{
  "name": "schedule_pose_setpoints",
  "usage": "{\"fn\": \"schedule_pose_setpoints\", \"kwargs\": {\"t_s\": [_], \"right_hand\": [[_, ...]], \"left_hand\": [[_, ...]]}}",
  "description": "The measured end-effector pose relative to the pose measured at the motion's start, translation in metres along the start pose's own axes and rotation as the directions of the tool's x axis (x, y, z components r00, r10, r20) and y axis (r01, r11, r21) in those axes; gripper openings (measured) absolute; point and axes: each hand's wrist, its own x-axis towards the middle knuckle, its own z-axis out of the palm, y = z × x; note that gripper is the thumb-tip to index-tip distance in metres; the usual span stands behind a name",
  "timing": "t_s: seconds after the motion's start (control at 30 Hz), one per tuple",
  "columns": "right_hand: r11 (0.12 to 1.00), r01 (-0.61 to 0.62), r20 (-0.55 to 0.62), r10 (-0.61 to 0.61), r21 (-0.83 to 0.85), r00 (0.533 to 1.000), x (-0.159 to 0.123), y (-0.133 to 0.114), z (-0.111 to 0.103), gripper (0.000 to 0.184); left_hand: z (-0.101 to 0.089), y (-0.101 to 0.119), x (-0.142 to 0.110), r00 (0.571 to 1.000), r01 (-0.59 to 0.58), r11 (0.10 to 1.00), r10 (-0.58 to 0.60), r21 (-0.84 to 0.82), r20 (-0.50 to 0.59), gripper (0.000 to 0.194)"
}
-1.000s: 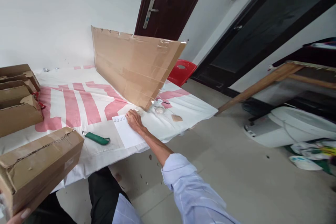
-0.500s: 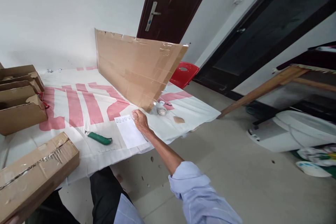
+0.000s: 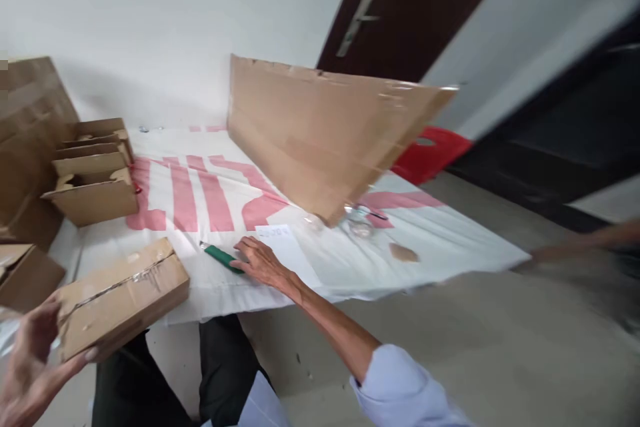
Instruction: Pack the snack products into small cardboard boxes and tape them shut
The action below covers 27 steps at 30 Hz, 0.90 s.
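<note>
My left hand [image 3: 37,360] grips the near end of a flat taped cardboard box [image 3: 125,297], its thumb along the lower edge. The box is tilted over the table's front edge. My right hand [image 3: 260,260] reaches over the table with fingers stretched and apart. Its thumb is at the rear end of a green utility knife [image 3: 220,257], whose blade tip points away to the left; whether they press on it I cannot tell. Partly under my right hand lies a white paper sheet [image 3: 290,253] with a row of small drawn marks at its top.
Small open cardboard boxes [image 3: 100,203] stand at the left beside larger cardboard [image 3: 27,147]. A big cardboard panel [image 3: 320,133] leans upright across the table [image 3: 450,240]. Near its lower corner sits a roll of clear tape [image 3: 360,227]. A red chair [image 3: 430,153] stands behind.
My right hand has left the paper's upper right corner and moved left to the utility knife. My view has swung left, showing more of my left hand and the box.
</note>
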Motion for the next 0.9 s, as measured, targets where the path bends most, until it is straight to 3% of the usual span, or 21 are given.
{"fn": "schedule_pose_setpoints", "kwargs": {"t_s": [0.13,0.3,0.47,0.6,0.67,0.77,0.9], "right_hand": [[0.998,0.019,0.09,-0.013,-0.066,0.996,-0.004,-0.017,0.014,0.021],[0.996,0.017,0.101,-0.008,-0.09,0.995,-0.008,-0.023,0.025,0.022],[0.985,-0.116,-0.076,0.126,0.13,0.989,-0.006,-0.025,0.022,0.029],[0.917,-0.126,-0.199,0.213,0.378,0.956,0.011,-0.042,-0.006,0.036],[0.873,-0.04,-0.183,0.146,0.485,0.972,0.02,-0.064,-0.029,0.039],[0.816,0.122,-0.083,-0.091,0.566,0.992,0.03,-0.11,-0.063,0.034],[0.744,0.351,-0.039,-0.402,0.569,0.915,0.044,-0.168,-0.086,0.028]], "left_hand": [[-0.001,0.015,-0.008,0.994,0.059,0.996,-0.053,-0.06,0.091,0.075],[-0.002,0.026,-0.011,0.988,0.043,0.999,-0.041,-0.014,0.149,0.069],[-0.003,0.03,-0.016,0.978,0.063,0.998,-0.063,0.002,0.201,0.067],[-0.003,0.026,-0.019,0.977,0.046,0.999,-0.049,0.02,0.205,0.077],[-0.002,0.024,-0.021,0.978,0.027,0.999,-0.033,0.029,0.207,0.081],[0.002,0.023,-0.022,0.976,0.012,1.0,-0.018,0.028,0.215,0.084],[0.009,0.028,-0.023,0.965,0.002,1.0,-0.002,0.0,0.263,0.083]]}}
